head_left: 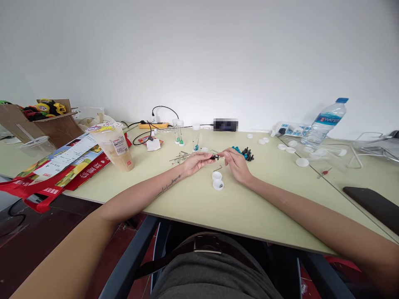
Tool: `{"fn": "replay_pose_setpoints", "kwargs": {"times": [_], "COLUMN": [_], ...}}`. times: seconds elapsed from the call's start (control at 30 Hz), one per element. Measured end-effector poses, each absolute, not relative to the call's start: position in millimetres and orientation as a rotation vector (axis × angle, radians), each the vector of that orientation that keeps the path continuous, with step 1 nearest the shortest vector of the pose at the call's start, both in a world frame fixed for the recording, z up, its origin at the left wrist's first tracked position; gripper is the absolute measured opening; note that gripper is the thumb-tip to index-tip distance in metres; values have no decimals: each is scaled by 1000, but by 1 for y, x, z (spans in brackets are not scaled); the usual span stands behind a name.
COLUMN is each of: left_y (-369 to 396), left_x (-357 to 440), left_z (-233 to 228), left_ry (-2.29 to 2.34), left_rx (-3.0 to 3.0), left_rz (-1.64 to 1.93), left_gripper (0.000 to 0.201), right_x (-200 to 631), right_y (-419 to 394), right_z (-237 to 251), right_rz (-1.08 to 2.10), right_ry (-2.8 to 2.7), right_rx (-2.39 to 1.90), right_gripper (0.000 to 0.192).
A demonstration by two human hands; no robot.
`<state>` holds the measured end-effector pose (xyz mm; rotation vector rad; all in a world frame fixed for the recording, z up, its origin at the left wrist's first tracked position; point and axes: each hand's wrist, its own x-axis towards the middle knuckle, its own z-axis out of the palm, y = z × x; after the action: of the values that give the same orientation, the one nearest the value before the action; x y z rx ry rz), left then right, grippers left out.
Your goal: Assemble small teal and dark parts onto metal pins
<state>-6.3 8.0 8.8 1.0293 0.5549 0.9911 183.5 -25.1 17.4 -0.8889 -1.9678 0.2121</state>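
Observation:
My left hand [195, 162] and my right hand [236, 162] meet over the pale green table [187, 203], both pinching a small black piece [214, 157] on a thin metal pin between their fingertips. Just below the hands lie two small white caps [217, 180], one holding something dark. A pile of blue and black small parts [244, 153] lies right behind my right hand. A bundle of thin metal pins [180, 158] lies beside my left hand. Clear plastic tubes [179, 132] stand upright further back, some holding green or blue pieces.
A milk tea cup [114, 145] stands at the left beside a red printed bag [62, 166] and a cardboard box of toys [43, 118]. A water bottle [326, 120], white caps [301, 162], a power strip [288, 129] and a black phone [372, 205] are at the right.

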Motion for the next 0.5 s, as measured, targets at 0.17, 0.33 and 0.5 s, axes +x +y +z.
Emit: {"fn": "replay_pose_setpoints", "kwargs": {"times": [0.17,0.33,0.5], "left_y": [7,8,10], "left_x": [-6,-7,-7], "left_z": [10,9,7], "left_ry": [551,544,539], "left_rx": [1029,1019,1019], "left_rz": [993,992,986], "left_gripper": [12,11,11], "right_x": [184,184,184], "right_y": [-25,-24,-24], "right_z": [17,17,17], "right_rz": [208,204,200], "right_ry": [-1978,-1977,-1979], "right_rx": [-886,-880,-891], "right_gripper": [45,43,46]}}
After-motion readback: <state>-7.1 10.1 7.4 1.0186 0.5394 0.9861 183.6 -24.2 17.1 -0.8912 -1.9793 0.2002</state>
